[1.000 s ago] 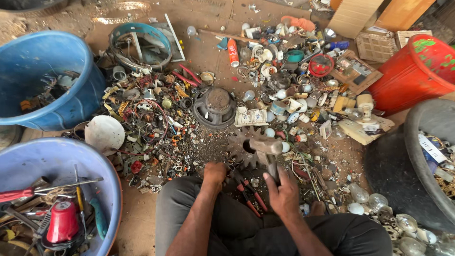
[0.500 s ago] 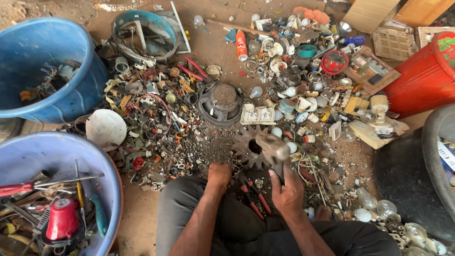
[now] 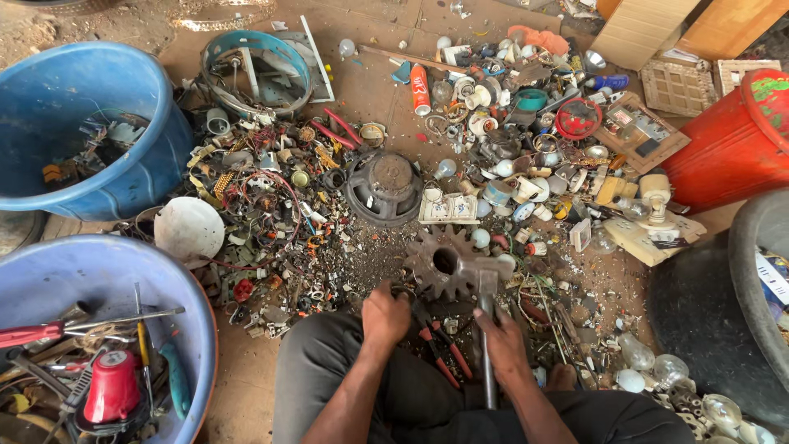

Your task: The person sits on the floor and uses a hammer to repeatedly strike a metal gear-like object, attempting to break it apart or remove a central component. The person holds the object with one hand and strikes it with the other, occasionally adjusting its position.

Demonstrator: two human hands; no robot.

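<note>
My right hand (image 3: 503,344) grips the metal handle of a hammer (image 3: 483,275), whose head rests over a large rusty toothed gear (image 3: 436,265) on the ground. My left hand (image 3: 385,313) is curled at the gear's near left edge, holding something small that I cannot make out. Red-handled pliers (image 3: 436,349) lie between my hands, in front of my knees.
Scrap covers the floor: wires, bulbs, switches, a round speaker (image 3: 385,187), a white disc (image 3: 189,229). Two blue tubs stand at left (image 3: 49,201) (image 3: 193,304), the near one holding tools. A red bucket (image 3: 723,156) and a dark basin (image 3: 740,279) stand at right.
The hammer head has come down from above the gear onto it. My left hand stays by the gear's edge. The camera view shifted slightly.
</note>
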